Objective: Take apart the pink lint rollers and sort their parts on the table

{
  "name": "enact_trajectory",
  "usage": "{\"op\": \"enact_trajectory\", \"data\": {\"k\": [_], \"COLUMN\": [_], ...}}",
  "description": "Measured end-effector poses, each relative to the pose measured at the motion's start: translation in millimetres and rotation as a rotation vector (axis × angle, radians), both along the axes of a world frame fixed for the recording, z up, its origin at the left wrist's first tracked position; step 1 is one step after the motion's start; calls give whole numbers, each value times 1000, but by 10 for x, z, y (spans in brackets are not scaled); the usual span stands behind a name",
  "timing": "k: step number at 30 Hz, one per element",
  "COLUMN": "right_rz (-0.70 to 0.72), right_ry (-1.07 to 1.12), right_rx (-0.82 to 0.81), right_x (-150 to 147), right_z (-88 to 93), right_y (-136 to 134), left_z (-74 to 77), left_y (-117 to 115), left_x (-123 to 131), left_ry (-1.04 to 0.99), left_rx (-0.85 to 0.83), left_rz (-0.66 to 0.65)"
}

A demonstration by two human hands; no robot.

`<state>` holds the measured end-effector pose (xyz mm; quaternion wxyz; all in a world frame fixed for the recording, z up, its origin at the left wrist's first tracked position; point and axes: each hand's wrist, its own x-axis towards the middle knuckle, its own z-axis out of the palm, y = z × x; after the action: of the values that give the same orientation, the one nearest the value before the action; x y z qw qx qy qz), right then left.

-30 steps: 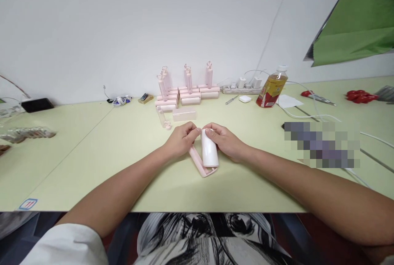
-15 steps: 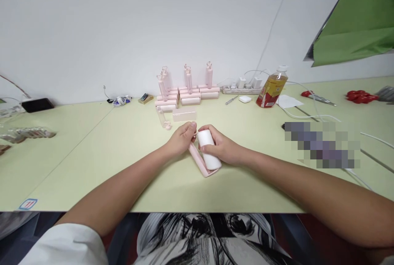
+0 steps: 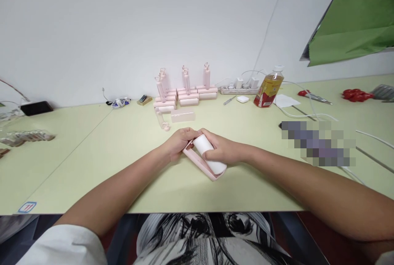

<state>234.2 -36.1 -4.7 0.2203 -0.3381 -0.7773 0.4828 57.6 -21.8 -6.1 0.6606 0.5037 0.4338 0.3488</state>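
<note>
While the right hand (image 3: 223, 151) is gripping the white roll (image 3: 208, 153) into the pink frame (image 3: 200, 162) mid-table, the left hand (image 3: 177, 144) is pinching the frame's far end; looks nearly seated, not fully.

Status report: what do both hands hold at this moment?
Left hand on pink frame, far end. Right hand gripping white roll, seated in frame. Spare pink parts behind, apart. Nothing blocking.
</note>
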Motion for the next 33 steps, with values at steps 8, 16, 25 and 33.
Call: {"op": "enact_trajectory", "data": {"k": [8,16,25,33], "right_rz": [47,93,140,146], "right_ry": [-19,-43,6,-72], "right_rx": [-47,-72,-70,-71], "right_x": [34,60,79,64], "right_z": [43,53,54,74], "right_y": [29,44,72,126], "left_z": [5,-39,-4,19], "left_y": [-2,21,-9,-20], "left_x": [-12,-41,13,85], "left_ry": [-26,-17,-34,-11], "left_rx": [-58,-116,-141,-182], "left_rz": [-43,-71,-80,-18]}}
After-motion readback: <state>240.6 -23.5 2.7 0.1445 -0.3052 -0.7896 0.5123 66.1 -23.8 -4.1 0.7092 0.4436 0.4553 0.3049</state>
